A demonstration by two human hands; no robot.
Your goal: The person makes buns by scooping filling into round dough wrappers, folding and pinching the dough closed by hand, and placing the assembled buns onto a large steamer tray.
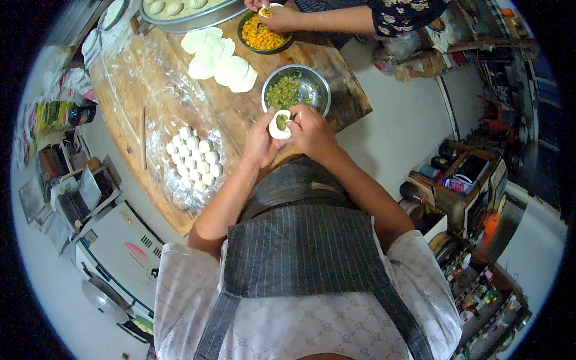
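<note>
Between my two hands is a round dough wrapper (279, 133) with green filling in its middle. My left hand (261, 143) grips its left side, and my right hand (312, 133) pinches its right edge. Just beyond them stands a steel bowl (312, 90) with chopped green filling (282, 93) in its left part. Flat dough rounds (234, 72) lie overlapping on the wooden table (240, 114) to the upper left. A cluster of small floured dough pieces (195, 159) sits nearer on the left.
A thin rolling pin (143, 138) lies at the table's left. A co-worker's hand (285, 20) holds a wrapper over a bowl of yellow filling (262, 37). A large round tray (186, 23) with shaped dough stands at the far edge.
</note>
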